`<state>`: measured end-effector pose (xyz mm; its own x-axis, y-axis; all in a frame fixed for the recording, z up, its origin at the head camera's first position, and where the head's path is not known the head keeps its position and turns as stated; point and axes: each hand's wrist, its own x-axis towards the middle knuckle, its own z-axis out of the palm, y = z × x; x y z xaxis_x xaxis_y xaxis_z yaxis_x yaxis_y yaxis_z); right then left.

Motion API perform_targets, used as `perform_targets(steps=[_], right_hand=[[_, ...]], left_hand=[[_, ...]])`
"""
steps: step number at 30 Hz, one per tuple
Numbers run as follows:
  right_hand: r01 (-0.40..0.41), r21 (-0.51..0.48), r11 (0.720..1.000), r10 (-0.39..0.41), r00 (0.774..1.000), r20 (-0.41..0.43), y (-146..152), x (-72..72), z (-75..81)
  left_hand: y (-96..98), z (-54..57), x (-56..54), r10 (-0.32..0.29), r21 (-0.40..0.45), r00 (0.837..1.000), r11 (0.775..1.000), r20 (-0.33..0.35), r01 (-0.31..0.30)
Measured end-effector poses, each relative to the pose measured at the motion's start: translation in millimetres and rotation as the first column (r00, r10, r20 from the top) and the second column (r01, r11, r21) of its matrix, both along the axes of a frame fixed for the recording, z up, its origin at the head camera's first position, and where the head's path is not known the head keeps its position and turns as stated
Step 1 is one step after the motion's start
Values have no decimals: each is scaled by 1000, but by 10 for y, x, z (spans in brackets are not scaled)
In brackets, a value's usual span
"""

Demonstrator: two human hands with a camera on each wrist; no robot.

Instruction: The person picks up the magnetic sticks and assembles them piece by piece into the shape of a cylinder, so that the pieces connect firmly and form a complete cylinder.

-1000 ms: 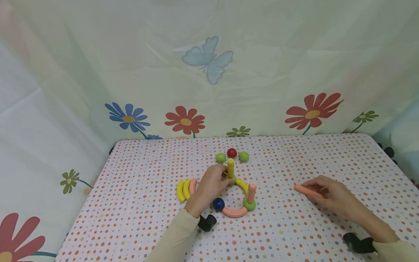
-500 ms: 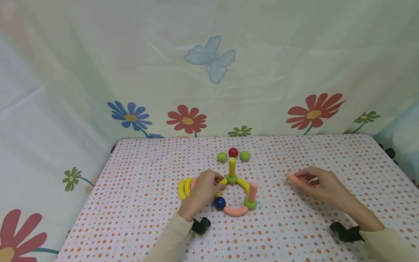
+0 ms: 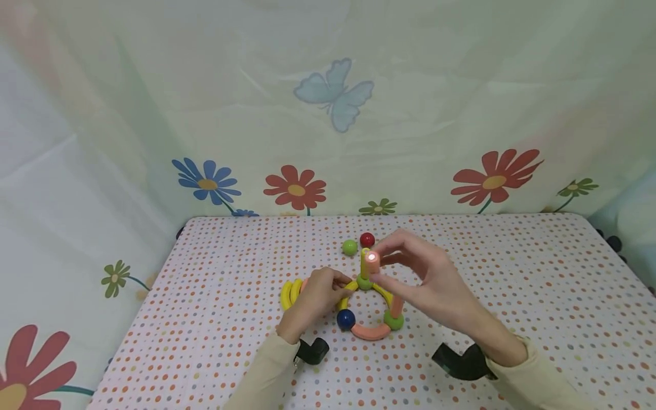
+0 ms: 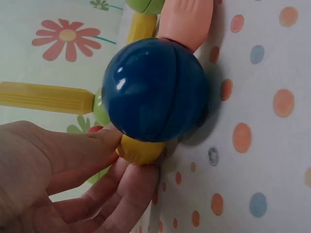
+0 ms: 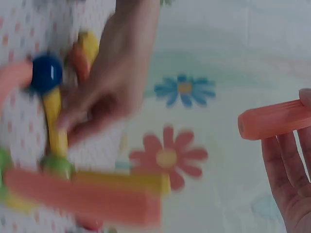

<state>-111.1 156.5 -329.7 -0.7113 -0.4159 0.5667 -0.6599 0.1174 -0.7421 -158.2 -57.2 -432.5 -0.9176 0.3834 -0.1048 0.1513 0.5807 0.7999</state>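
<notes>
A ring of toy building pieces lies on the dotted table, its corners a blue ball (image 3: 345, 319) and two green balls (image 3: 364, 283). A salmon curved stick (image 3: 370, 332) forms its near side. My left hand (image 3: 319, 293) pinches the yellow curved stick (image 4: 141, 150) beside the blue ball. From the far green ball rises a yellow straight stick (image 5: 121, 179); a salmon straight stick (image 3: 397, 306) stands on the right one, partly covered by my right hand. Above the ring, my right hand (image 3: 435, 282) holds another salmon straight stick (image 3: 372, 263) between thumb and fingers, its end facing the head camera.
Beyond the ring sit a loose green ball (image 3: 350, 247) and a red ball (image 3: 367, 240). Yellow curved sticks (image 3: 287, 295) lie left of my left hand, with a salmon one mostly hidden behind it. A flowered cloth (image 3: 410, 142) hangs behind the table.
My right hand has carried the salmon stick leftward and up from the table's right side to above the ring. My left hand has shifted from the far green ball to the yellow curved stick.
</notes>
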Motion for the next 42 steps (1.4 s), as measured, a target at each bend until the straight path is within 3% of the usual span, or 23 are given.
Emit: perform_targets(steps=[3, 7, 15, 24, 29, 34, 39, 42], right_hand=[[-86, -54, 995, 87, 996, 33, -207, 54, -121], [-94, -108, 990, 104, 990, 94, -367, 73, -383], [8, -81, 997, 10, 975, 221, -444, 136, -780], [39, -24, 999, -31, 958, 286, -479, 138, -1036], [65, 4, 998, -63, 961, 270, -498, 161, -1033], [127, 67, 990, -137, 977, 163, -537, 248, -937], [209, 81, 975, -210, 978, 11, -535, 394, -619], [209, 41, 977, -208, 978, -17, -438, 411, -361]], left_hand=[[-28, -1, 0, -10, 16, 1000, 1000, -17, 11], [-55, 3, -4, 1, 12, 1000, 1000, -15, -1], [-59, -6, -31, 6, 8, 1000, 1000, 4, -6], [-59, -7, -34, 22, -27, 1000, 999, 15, -22], [-53, -4, -34, 27, -36, 999, 999, 18, -27], [-50, -6, -38, 29, -38, 999, 999, 28, -28], [-50, -9, -54, 32, -28, 998, 999, 49, -31], [-51, -19, -59, 39, -27, 998, 999, 58, -37]])
